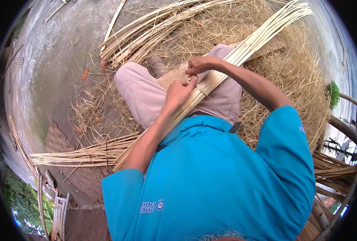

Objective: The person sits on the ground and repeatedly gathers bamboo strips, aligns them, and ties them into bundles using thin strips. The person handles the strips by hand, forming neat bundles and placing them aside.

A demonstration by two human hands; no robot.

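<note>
The left hand (pixel 180 92) is resting on the bundle (pixel 215 80), thumb and fingers closing in a pinch by the tie (pixel 203 90). The right hand (pixel 200 65) is curling just beyond it, fingertips meeting the left thumb; the tie's end is too small to make out, so what its fingers are gripping is hard to tell. Securing the tie well is probably calling for keeping the strips packed, pinning the band with the left thumb and drawing the end snug without snapping it.

The bundle is slanting across the lap, passing under both forearms; the tie is circling it just right of the left fingertips. Farther out, shavings (pixel 299 76) are covering the floor, and loose strips (pixel 142 34) are lying ahead.
</note>
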